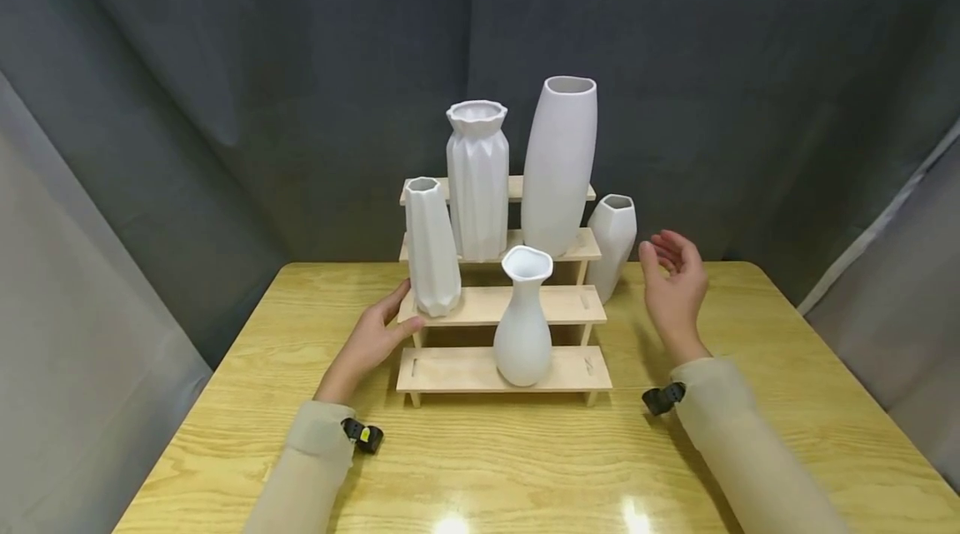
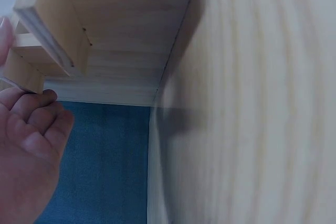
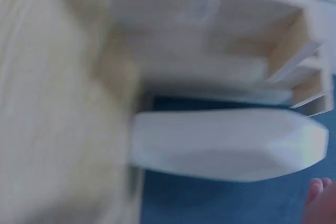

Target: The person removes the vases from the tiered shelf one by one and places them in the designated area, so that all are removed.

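Grey curtains back a yellow wooden table [image 1: 525, 467]. From the head view, the left hand [image 1: 371, 342], fingers relaxed, rests against the stepped wooden rack [image 1: 502, 305], frame centre. The right hand [image 1: 675, 284] hovers, loosely released, near the small faceted vase [image 1: 612, 242], upright, mouth up; a reach seems underway, needing a grasp. The left wrist view shows rack underside; the right wrist view blurs the vase [image 3: 226, 142].

Two bare hands, long pale beige sleeves [image 1: 315, 467], small black wrist-mounted cameras [image 1: 663, 398], yellow mark on the left one

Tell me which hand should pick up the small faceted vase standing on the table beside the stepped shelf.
Right. The right hand hovers open just beside that small faceted vase, while the left hand rests against the stepped shelf on its far side.
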The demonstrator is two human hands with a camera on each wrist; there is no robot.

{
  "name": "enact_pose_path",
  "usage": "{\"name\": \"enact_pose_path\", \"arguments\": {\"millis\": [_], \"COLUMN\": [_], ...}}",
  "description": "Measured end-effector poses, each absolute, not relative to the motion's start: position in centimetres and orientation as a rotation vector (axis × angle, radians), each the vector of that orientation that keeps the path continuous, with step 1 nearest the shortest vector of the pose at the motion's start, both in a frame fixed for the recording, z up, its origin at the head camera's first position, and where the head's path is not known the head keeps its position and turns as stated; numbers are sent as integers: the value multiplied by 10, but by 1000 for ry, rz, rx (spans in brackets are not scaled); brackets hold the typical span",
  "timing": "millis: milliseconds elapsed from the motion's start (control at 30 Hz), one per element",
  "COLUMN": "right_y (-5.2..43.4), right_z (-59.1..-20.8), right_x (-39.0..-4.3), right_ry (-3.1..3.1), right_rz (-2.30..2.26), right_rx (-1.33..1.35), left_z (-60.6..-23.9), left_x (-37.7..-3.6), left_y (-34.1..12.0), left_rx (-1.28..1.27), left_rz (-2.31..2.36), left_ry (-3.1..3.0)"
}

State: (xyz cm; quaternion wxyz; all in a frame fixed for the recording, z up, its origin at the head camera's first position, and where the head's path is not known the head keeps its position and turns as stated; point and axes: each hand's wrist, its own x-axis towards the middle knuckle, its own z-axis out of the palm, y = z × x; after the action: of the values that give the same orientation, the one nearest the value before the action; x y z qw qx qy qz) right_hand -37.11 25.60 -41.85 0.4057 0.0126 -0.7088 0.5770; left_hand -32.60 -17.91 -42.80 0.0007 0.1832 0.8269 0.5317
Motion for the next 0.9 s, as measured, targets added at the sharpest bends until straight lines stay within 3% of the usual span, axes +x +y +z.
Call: {"name": "enact_pose_path", "arguments": {"millis": [167,900], "right_y": [231,202], "right_z": [-389,-372], "right_x": [-338,-292], "right_ry": [-1784,-1777], "right_rz": [1502,1590], "right_rx": [75,457], "left_z": [-428,-424], "left_x": [-324,-322], "left_y": [-179,-178], "left_rx": [561,534], "left_rz": [1665,1666], "left_ry": [2597,2579]}}
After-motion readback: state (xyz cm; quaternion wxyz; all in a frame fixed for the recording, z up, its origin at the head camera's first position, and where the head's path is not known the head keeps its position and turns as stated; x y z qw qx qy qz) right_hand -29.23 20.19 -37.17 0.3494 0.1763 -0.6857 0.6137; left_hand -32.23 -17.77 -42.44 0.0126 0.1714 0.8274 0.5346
